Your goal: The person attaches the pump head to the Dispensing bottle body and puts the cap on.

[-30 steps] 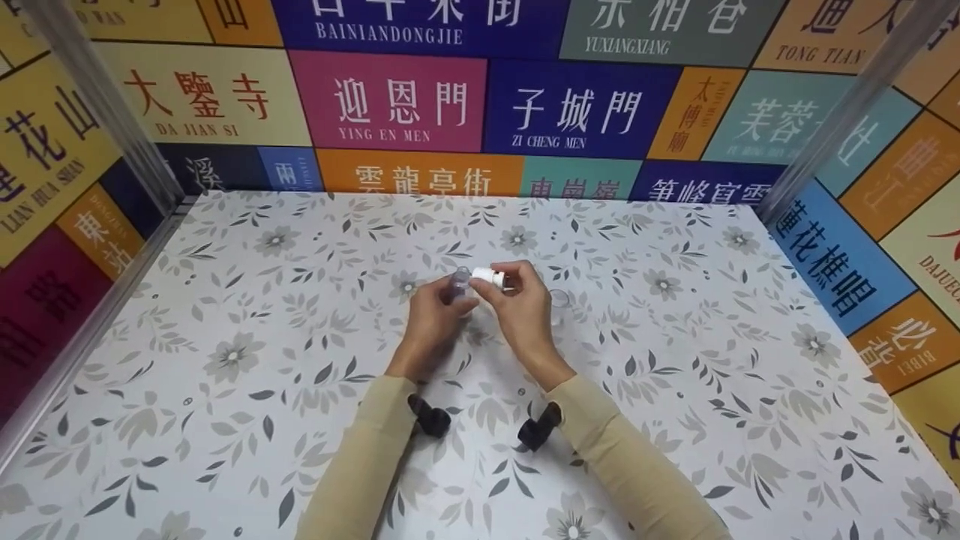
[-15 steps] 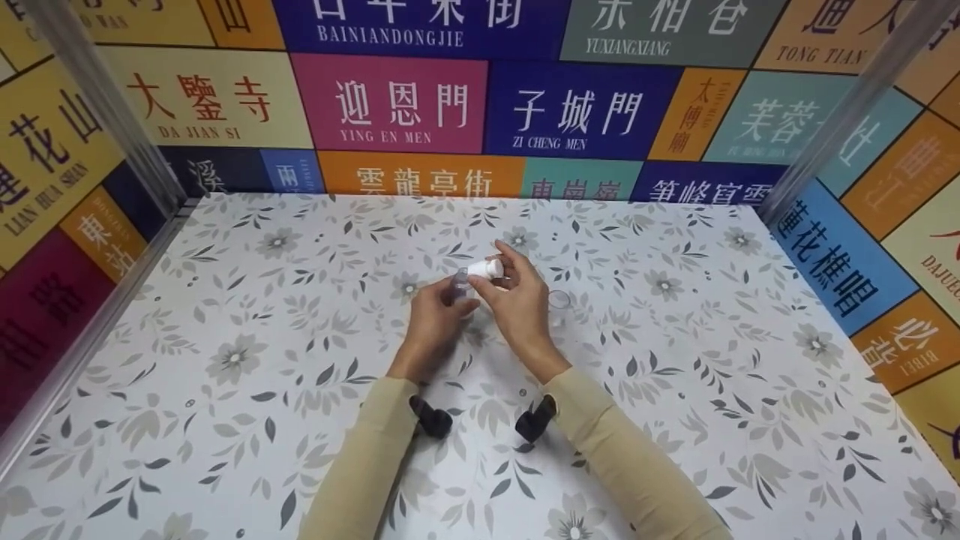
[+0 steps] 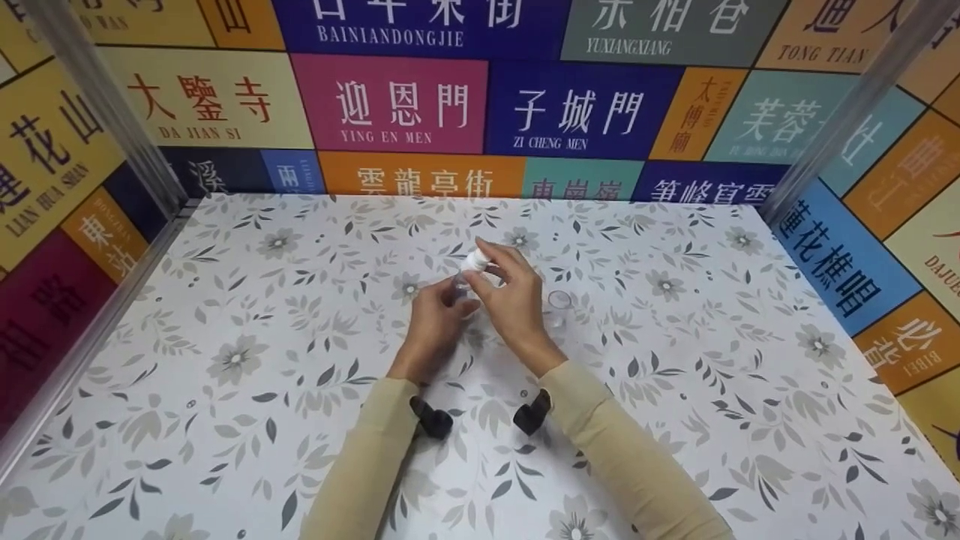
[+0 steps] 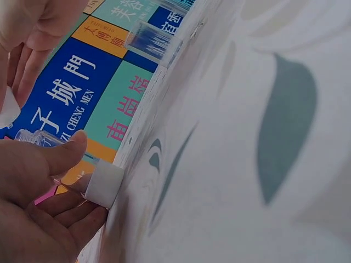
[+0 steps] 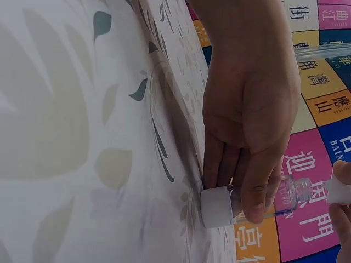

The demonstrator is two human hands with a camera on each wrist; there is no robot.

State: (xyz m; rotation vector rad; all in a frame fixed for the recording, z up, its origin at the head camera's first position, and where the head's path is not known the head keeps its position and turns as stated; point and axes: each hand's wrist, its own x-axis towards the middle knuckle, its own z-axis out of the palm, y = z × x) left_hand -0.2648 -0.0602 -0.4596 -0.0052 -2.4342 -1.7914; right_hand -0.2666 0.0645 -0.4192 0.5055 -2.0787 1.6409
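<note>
Bottle (image 3: 459, 282) sits in the grip of the left hand (image 3: 437, 313), near the middle of the table (image 3: 225, 450) in the head view. The right hand (image 3: 516, 294) pinches a white cap (image 3: 475, 260) by its top; a clear cup (image 3: 559, 300) is just beside that hand. The left wrist view shows the left thumb and fingers round the bottle, its white base (image 4: 104, 184) down by the table. In the right wrist view, the neck (image 5: 303, 189) faces the cap closely; whether they touch, I cannot tell.
</note>
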